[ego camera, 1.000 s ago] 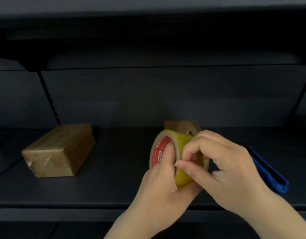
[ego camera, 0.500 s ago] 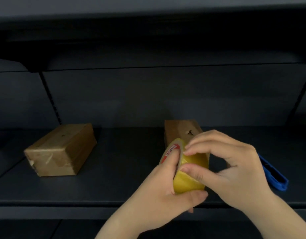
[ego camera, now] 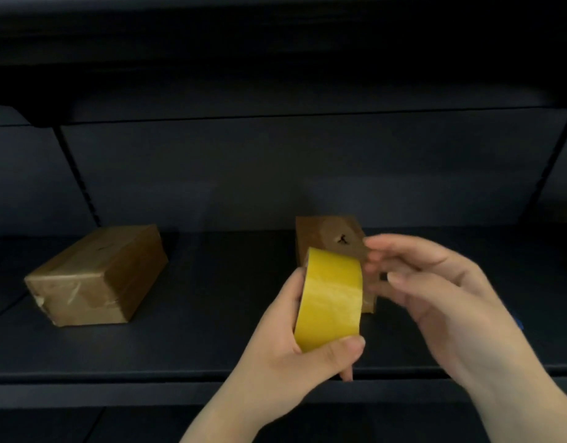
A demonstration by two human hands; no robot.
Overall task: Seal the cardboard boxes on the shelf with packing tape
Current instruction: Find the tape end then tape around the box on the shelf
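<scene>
The right hand [ego camera: 435, 302] is coming off the tape roll [ego camera: 328, 302], fingers now loosely spread and holding nothing, while the left hand [ego camera: 295, 340] is still gripping it, glossy yellow band turned toward us; probably the loose end is still being hunted. Behind it the matte cardboard box [ego camera: 327, 238] is sitting on the dark shelf [ego camera: 212, 314], another taped box [ego camera: 97, 276] well apart to the left.

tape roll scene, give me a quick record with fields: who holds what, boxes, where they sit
tape roll: yellow tape roll, held upright in front of the shelf
left hand: left hand grips the roll, thumb across its lower edge
right hand: right hand beside the roll, fingers loosely curled and blurred; contact with the tape unclear
left box: left cardboard box lying on the shelf, glossy tape on its near end
middle box: middle cardboard box behind the roll, partly hidden
</scene>
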